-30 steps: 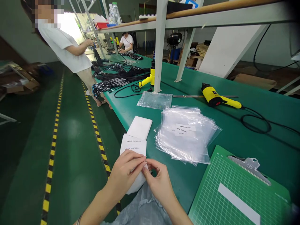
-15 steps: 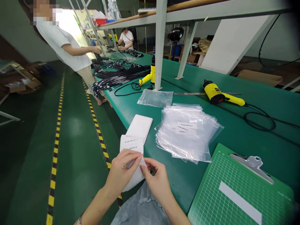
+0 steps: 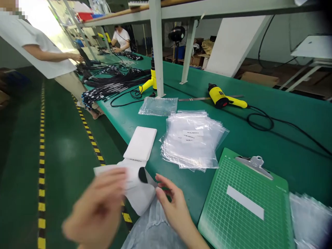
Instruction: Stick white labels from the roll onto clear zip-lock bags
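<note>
Watching from the left, a co-worker in a white T-shirt (image 3: 33, 45) stands at the bench's far end, one hand reaching over bundled black cables (image 3: 114, 83), with yellow-and-black floor tape (image 3: 41, 173) running alongside. Down front, the left hand (image 3: 95, 207) is raised and blurred past the bench's near edge, right beside a white printed paper sheet (image 3: 111, 171); whether it grips that sheet, the blur won't say! The sheet sits at the near end of a flat white rectangular pad (image 3: 140, 143) lying on the green bench (image 3: 290, 107), with a small black patch (image 3: 142, 174) beside it, too unclear to name. Below, a white folded piece (image 3: 138, 199) rests on a translucent grey plastic bag (image 3: 153, 231) that hangs over the edge. The right hand (image 3: 176, 211) comes in with fingers loosely curled and parted, fingertips (image 3: 158, 190) just by that white piece. Further right, a stack of clear zip bags (image 3: 192, 140) with white labels inside lies between a single clear bag (image 3: 158, 106) and a green grid clipboard (image 3: 241, 200) with a steel clip. A loose pile of clear bags (image 3: 308, 221) sits past it, and beyond, a yellow heat gun (image 3: 225, 98) trails a coiled black cable (image 3: 259, 122).
</note>
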A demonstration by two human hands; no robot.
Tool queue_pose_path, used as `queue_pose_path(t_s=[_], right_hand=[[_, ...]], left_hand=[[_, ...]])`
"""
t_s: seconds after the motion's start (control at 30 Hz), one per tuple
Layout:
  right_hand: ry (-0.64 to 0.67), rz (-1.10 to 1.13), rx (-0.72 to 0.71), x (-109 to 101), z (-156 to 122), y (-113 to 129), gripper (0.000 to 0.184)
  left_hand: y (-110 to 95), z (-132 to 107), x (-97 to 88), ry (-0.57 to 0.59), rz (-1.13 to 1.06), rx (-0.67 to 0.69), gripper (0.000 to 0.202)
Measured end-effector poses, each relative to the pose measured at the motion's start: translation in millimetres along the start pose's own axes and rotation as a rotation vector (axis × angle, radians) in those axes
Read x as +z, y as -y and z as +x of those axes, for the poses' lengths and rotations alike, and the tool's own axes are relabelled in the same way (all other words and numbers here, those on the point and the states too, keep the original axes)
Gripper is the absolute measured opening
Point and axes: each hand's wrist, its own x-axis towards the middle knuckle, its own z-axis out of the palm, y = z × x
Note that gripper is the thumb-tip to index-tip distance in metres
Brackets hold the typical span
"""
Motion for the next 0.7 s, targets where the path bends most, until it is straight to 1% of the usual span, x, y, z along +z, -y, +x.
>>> queue_pose_path(t_s=[0.07,0.1,0.13,0.17,0.2,0.23,0.27,0.3,0.33,0.37,0.4,0.43,0.47,0.5,0.53,0.57,0.6,0.63,0.7], right_hand=[[0.12,0.173,-0.01,-13,-7,16,0.051],[0.13,0.254,-0.006,-22,-11,24,0.049],[0.086,0.304,-0.002,-32,-15,29,0.045],[-0.009,0.318,0.005,-43,-19,34,0.04],[-0.135,0.308,0.013,-55,-24,36,0.034],[-0.263,0.289,0.022,-67,-30,37,0.03],[-0.375,0.264,0.025,-78,-37,37,0.029],[-0.457,0.229,0.023,-88,-44,36,0.029],[-0.512,0.185,0.021,-97,-52,35,0.029],[-0.549,0.132,0.022,-104,-59,34,0.028],[-0.583,0.073,0.029,-111,-66,33,0.028],[-0.626,0.01,0.038,-117,-72,32,0.027],[-0.678,-0.051,0.048,-124,-77,31,0.027],[-0.733,-0.102,0.066,-131,-81,30,0.027],[-0.785,-0.14,0.082,-139,-85,29,0.027],[-0.818,-0.162,0.109,-148,-87,27,0.028],[-0.817,-0.162,0.15,-157,-90,25,0.03],[-0.82,-0.157,0.187,-167,-92,21,0.033],[-0.85,-0.164,0.236,-185,-97,13,0.035]], left_hand=[[-17,1,31.2,0.162,-0.038,0.34,0.025],[-24,1,47.7,0.218,-0.038,0.468,0.019],[-29,1,63.5,0.278,-0.027,0.542,0.012],[-33,-1,77.7,0.321,-0.016,0.583,0.012],[-36,-4,89.8,0.343,-0.014,0.569,0.021],[-38,-7,99.6,0.358,-0.023,0.509,0.035],[-38,-11,107.1,0.374,-0.057,0.419,0.05],[-36,-13,112.7,0.42,-0.115,0.314,0.06],[-31,-14,116.7,0.496,-0.18,0.214,0.063],[-24,-13,119.7,0.578,-0.226,0.138,0.061],[-14,-9,122.0,0.63,-0.221,0.088,0.056],[-1,-4,123.9,0.664,-0.147,0.058,0.05],[14,4,125.3,0.599,-0.009,0.037,0.048],[31,12,126.5,0.458,0.239,-0.067,0.05],[48,21,127.3,0.384,0.508,-0.221,0.051],[64,30,127.8,0.375,0.595,-0.288,0.055],[78,38,127.9,0.392,0.63,-0.305,0.056],[90,45,127.5,0.414,0.664,-0.307,0.056],[108,60,124.3,0.489,0.67,-0.289,0.058]])
